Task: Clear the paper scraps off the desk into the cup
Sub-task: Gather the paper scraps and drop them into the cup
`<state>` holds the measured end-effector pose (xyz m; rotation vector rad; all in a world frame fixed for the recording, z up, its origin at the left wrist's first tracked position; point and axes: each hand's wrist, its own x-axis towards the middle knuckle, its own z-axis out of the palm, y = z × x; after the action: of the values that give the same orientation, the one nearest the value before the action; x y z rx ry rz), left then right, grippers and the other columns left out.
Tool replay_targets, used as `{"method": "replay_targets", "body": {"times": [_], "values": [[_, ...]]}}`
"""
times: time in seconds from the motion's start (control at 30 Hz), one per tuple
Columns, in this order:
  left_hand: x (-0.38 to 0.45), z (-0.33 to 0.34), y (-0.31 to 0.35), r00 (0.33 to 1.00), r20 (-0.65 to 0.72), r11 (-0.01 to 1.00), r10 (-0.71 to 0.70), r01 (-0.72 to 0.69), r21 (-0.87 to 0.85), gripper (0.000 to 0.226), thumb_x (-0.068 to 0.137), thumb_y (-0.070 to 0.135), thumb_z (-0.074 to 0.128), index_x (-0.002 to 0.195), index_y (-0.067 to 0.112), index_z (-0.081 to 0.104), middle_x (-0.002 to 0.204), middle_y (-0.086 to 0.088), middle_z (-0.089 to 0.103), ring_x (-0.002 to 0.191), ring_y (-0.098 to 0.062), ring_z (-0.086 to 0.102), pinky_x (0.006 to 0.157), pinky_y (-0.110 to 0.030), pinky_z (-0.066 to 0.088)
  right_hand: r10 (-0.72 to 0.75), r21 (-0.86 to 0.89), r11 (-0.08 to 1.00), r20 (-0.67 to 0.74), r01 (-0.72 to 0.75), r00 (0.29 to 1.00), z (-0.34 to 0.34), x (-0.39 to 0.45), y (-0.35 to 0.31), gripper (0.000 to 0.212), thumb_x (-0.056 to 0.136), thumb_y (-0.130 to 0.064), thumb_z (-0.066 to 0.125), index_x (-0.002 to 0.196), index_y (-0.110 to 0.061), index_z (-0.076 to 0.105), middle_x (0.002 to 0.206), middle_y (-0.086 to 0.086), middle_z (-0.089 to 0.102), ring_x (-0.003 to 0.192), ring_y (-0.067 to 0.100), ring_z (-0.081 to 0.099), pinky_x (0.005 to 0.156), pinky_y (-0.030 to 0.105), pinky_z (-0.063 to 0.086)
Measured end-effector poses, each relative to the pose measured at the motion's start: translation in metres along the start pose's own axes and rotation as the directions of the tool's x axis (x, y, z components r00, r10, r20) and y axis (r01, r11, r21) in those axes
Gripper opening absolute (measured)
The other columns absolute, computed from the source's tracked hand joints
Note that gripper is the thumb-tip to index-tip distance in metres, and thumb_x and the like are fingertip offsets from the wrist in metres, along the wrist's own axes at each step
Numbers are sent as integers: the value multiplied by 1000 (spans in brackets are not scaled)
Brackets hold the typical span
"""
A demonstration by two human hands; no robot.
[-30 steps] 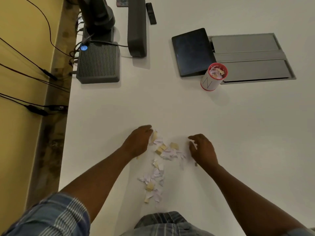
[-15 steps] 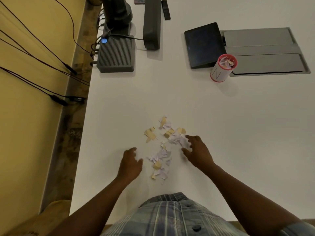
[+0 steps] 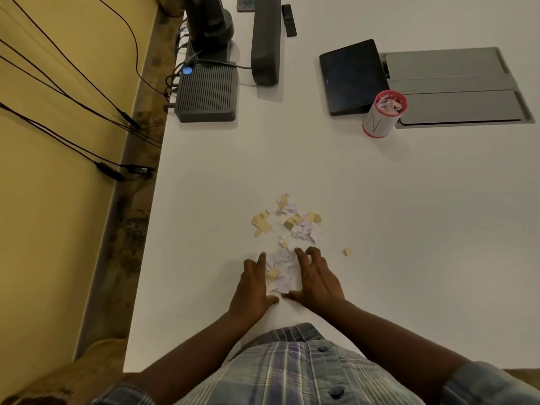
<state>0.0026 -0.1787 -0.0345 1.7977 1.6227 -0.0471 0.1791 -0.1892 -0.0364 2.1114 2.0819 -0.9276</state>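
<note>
The left hand (image 3: 253, 289) lay flat on the white desk (image 3: 409, 229), fingers straight against the near paper scraps (image 3: 281, 270). The right hand (image 3: 317, 280) flanked them, fingers loosely curved, pinching nothing. More scraps lay just beyond; the red-rimmed cup (image 3: 382, 115) stood well beyond, rightward.

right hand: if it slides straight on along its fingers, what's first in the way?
The right hand points up the desk and slightly left. First it would likely meet the loose white and tan paper scraps just beyond its fingertips. The cup lies well right of that line.
</note>
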Motion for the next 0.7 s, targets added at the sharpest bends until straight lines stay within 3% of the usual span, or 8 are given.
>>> {"method": "replay_targets", "body": {"times": [0.2,0.3,0.4,0.47,0.57,0.63,0.7], "values": [[31,-17,-1,996,-82,993,44,-52,-103,90,75,28,79,145,13,26,132,-8,35,112,-23,55,90,-28,51,25,126,992,-53,-18,998,-27,32,14,79,81,-43,71,142,-19,27,140,8,29,114,30,53,85,38,53],[47,-28,1,988,-145,979,51,-78,-189,78,76,20,79,141,9,37,124,-10,43,102,-27,59,86,-34,54,56,189,982,-153,-27,987,-41,41,22,54,89,-27,63,136,-14,38,134,9,36,102,31,59,78,37,54],[62,-42,1,973,-229,975,31,-80,-208,68,75,31,79,132,10,49,115,-9,48,92,-25,60,78,-38,55,173,281,956,-297,-87,939,-53,42,39,39,90,-23,61,126,-12,50,127,10,43,104,30,56,78,34,50],[71,-51,-3,957,-290,981,33,-85,-172,61,78,39,75,128,13,52,113,-6,50,92,-22,59,75,-36,55,298,292,935,-347,-199,889,-57,40,54,39,89,-26,62,124,-11,51,126,10,46,113,29,51,81,36,49],[82,-60,-14,941,-337,990,41,-84,-113,55,82,36,70,129,14,52,121,-7,49,105,-25,57,82,-34,54,456,281,880,-264,-384,850,-59,39,68,57,88,-44,62,131,-11,45,129,12,44,118,32,48,83,40,49],[89,-62,-17,960,-276,992,40,-70,-101,67,78,39,74,135,16,48,128,-8,43,117,-26,49,88,-34,50,474,257,868,-175,-425,863,-58,40,68,73,82,-57,63,134,-12,39,129,13,41,115,35,50,81,42,49],[94,-64,-15,988,-148,994,42,-56,-95,84,69,45,80,140,22,42,134,-5,36,122,-23,39,92,-34,46,411,263,891,-117,-371,904,-55,43,61,87,74,-61,69,137,-12,35,129,13,39,113,36,52,84,42,50]]}}
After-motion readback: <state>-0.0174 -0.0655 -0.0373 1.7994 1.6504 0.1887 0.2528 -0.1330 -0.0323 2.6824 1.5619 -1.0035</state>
